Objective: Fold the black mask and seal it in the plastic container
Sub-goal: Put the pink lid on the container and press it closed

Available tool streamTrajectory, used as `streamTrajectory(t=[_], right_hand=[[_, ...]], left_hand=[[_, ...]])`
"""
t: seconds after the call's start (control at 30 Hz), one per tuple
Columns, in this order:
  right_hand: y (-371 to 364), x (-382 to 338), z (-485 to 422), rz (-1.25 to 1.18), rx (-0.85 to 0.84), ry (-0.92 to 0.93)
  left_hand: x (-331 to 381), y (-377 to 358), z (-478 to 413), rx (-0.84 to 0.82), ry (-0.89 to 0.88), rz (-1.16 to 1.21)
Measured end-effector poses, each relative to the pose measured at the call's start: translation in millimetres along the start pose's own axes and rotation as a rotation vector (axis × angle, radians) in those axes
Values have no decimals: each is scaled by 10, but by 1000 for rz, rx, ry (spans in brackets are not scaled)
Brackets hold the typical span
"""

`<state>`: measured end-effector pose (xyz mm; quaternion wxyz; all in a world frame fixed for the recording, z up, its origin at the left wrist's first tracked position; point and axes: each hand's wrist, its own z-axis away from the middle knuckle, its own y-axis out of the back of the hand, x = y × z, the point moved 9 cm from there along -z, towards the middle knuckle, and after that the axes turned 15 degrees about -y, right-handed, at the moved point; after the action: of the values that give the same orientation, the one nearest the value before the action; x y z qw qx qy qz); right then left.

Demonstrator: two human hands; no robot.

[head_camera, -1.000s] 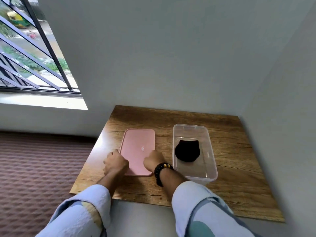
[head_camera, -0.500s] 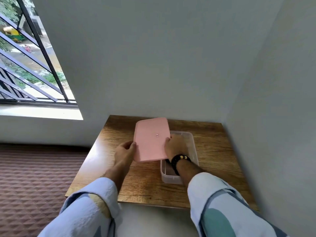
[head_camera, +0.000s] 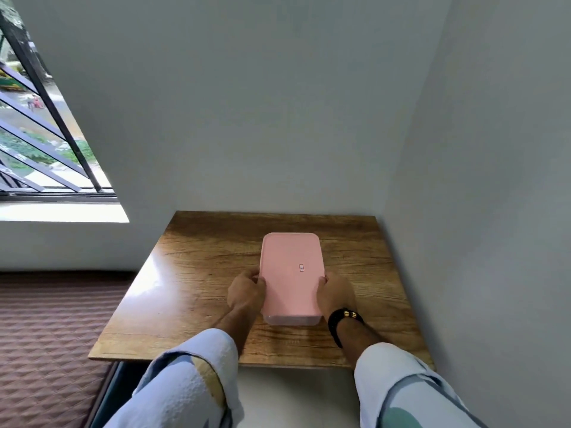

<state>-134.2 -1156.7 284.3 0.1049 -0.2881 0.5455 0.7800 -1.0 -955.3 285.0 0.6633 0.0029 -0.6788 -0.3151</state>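
Your left hand (head_camera: 246, 290) and right hand (head_camera: 335, 292) squeeze the two long sides of the pink lid (head_camera: 291, 273). The lid sits on the clear plastic container (head_camera: 292, 320), between your hands, on the wooden table (head_camera: 191, 273). The mask is hidden.

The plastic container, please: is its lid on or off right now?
On. The pink lid covers the clear plastic container, both hands at its sides. Whether it is fully sealed, I cannot tell.

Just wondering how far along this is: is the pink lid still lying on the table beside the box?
No, the pink lid sits on top of the clear container, with the left hand and right hand at its sides.
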Motion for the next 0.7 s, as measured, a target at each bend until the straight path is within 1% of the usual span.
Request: streamTrajectory(t=[0.17,0.23,0.4,0.53,0.7], right_hand=[[-118,-68,-165,-15,-35,2],[-172,-104,-215,-30,-45,-13],[-264,-77,-312,-42,-4,-44],[-339,-25,-388,-87,-83,-49],[-362,-78,-510,-32,-182,-17]], left_hand=[[-14,-53,-101,-21,13,-8],[5,-116,-152,-47,-18,-35],[-51,-250,-204,-47,-104,-282],[-2,-246,-261,-76,-196,-494],[301,-152,-520,-24,-334,-586]])
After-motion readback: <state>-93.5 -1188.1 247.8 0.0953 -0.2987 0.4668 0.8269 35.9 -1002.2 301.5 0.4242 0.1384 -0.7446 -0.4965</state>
